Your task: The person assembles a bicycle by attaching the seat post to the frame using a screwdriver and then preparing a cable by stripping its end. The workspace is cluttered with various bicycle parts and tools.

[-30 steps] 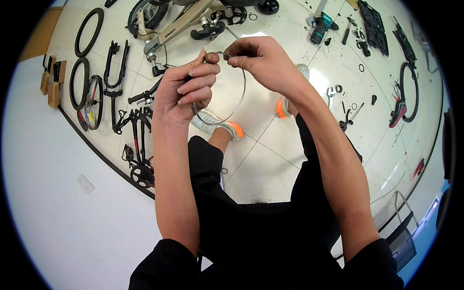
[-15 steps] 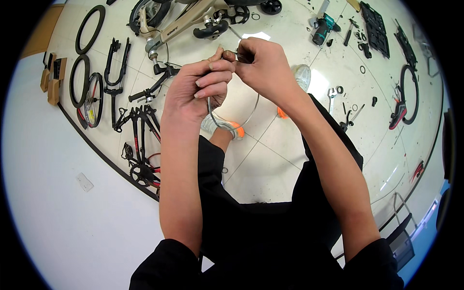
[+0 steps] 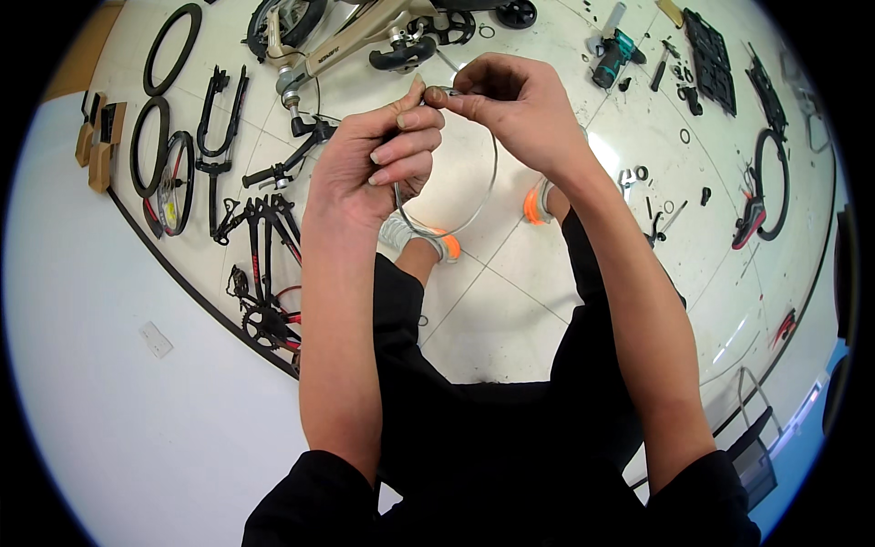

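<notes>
- Tiled floor [image 3: 515,333]: carries everything but the held cable.
- Beige bicycle frame [image 3: 351,41]: cut off by the view's upper edge.
- Right hand [image 3: 524,105]: fingertips pinching the thin grey cable [image 3: 495,169].
- Left hand [image 3: 378,164]: thumb and forefinger pinching it too, just beside.
- Cable: loops below both grips, over the floor's middle; ends hidden among fingers.

The cable [image 3: 496,162] looks metallic, the floor [image 3: 497,319] glossy.
</notes>
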`<state>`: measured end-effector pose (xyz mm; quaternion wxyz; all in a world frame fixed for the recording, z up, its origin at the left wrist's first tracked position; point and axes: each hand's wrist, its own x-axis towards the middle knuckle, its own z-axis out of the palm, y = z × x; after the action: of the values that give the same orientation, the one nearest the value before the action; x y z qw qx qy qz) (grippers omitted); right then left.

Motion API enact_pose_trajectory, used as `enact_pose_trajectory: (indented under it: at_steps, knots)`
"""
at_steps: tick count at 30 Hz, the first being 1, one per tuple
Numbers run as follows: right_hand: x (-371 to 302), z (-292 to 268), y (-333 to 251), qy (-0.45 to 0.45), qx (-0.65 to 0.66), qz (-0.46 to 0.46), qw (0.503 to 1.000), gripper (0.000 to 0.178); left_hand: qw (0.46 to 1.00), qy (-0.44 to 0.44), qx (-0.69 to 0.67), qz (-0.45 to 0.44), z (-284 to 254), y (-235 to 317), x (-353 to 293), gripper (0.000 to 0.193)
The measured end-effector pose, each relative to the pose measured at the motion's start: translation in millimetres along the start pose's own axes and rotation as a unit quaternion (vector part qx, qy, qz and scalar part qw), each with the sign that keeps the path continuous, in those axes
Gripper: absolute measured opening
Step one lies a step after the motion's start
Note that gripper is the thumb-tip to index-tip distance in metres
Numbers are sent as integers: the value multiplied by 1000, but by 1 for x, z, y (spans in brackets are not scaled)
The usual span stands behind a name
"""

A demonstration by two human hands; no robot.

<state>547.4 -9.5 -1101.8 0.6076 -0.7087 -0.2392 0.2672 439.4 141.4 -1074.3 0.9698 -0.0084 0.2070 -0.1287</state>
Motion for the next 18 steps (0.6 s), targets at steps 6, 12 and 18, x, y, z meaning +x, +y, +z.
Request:
enact_pose_trajectory:
  at_steps: [6, 12, 18]
  knots:
    - [0, -13, -11, -39, 43, 44, 997, 18, 1000, -20, -8, -3, 1, 2, -3, 18]
    - [1, -15, -5, 10, 2, 15, 1000, 20, 998, 37, 33, 31, 10, -2, 1, 20]
    - [5, -21, 9, 46, 104, -11, 994, 20, 971, 86, 215, 64, 20, -14, 7, 23]
